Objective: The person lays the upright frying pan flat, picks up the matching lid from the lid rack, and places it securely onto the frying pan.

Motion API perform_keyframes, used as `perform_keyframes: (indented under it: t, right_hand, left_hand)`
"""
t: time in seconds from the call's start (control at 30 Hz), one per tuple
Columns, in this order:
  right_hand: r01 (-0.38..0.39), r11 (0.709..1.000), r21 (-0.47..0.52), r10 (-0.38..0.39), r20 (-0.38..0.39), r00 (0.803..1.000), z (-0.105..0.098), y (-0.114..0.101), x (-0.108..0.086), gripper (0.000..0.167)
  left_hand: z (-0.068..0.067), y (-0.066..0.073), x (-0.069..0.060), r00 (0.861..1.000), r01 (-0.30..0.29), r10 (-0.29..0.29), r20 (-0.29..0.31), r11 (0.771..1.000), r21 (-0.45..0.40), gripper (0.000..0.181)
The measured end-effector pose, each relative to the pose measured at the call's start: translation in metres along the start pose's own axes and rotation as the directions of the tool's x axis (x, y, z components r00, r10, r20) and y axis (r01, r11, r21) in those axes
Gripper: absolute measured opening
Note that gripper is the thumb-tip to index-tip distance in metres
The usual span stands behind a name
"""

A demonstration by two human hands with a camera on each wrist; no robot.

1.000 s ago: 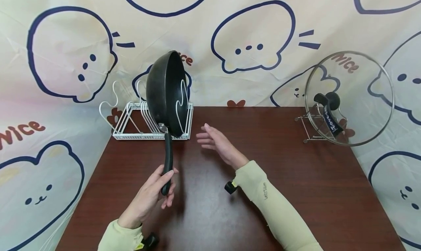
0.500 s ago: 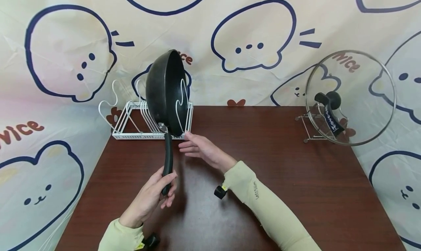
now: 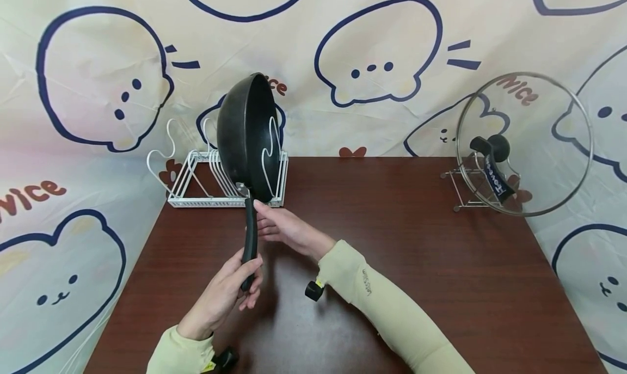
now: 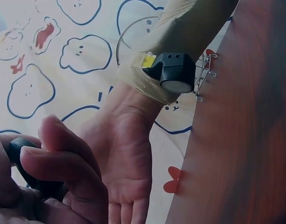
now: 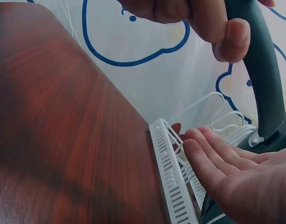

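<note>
A dark wok [image 3: 242,140] stands on its side in a white wire dish rack [image 3: 210,202]. Its black handle [image 3: 251,227] slants down toward the person. My left hand [image 3: 222,295] grips the lower end of this handle, fingers curled round it. Close to the handle's upper end is my right hand [image 3: 289,230], its thumb tip at the handle and its fingers partly behind it. In the right wrist view the right hand [image 5: 246,172] lies palm up with straight fingers, below the handle [image 5: 262,70]; whether it touches cannot be made out.
At the right rear, a glass lid [image 3: 543,129] with a black knob handle leans upright on a small metal wire stand [image 3: 462,191]. Both stand on the brown wooden table [image 3: 392,210]. A cartoon-printed cloth [image 3: 377,129] hangs behind and at the sides.
My right hand has moved left from beside the rack to the upper end of the wok's handle. My left hand and the wok have stayed in place.
</note>
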State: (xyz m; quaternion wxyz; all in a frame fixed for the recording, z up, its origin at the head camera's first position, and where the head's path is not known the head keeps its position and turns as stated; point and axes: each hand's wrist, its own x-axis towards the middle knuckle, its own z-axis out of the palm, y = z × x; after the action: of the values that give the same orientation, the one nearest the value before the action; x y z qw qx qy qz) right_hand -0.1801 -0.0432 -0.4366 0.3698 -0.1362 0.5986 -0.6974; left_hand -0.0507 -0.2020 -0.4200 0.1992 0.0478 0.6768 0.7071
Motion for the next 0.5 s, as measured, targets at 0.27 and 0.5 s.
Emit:
perform_keyframes:
  t: [0.27,0.5]
  right_hand:
    - [0.001,1.0,0.011,-0.001,0.029,1.0,0.01,0.002,0.011,0.068]
    - [-0.005,0.999,0.053,0.004,0.016,1.0,0.017,0.0,0.02,0.063]
  left_hand:
    - [0.0,0.002,0.0,1.0,0.011,-0.011,0.007,1.0,0.0,0.022]
    - [-0.001,0.002,0.0,1.0,0.009,-0.009,0.01,1.0,-0.013,0.02]
